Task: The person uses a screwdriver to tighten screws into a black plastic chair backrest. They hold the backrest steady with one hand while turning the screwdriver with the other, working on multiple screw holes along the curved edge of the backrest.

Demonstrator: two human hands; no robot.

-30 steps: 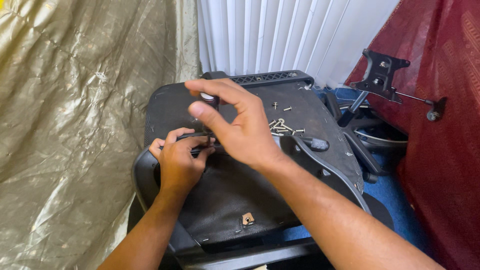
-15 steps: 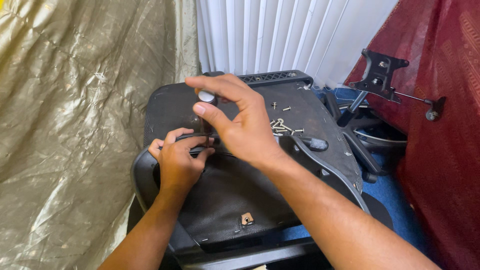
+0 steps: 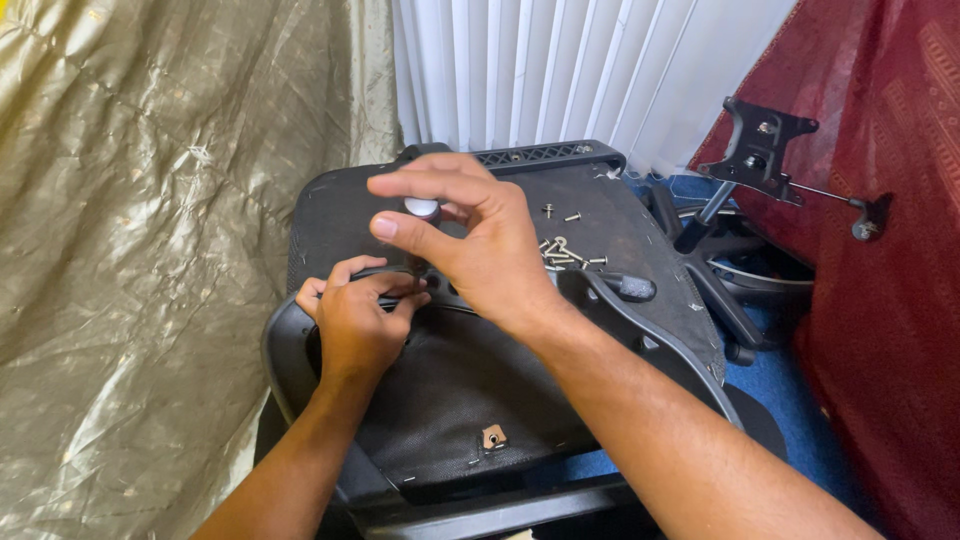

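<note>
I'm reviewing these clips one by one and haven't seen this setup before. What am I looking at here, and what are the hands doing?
There is no machine: a camera worn on a person's head looks down at their two bare hands. An upturned black chair seat lies in front of them. The right hand pinches a small silver-topped tool between thumb and fingers. The left hand presses on a black bracket beneath it. Loose screws lie on the seat. A chair base with mounting plate stands to the right.
</note>
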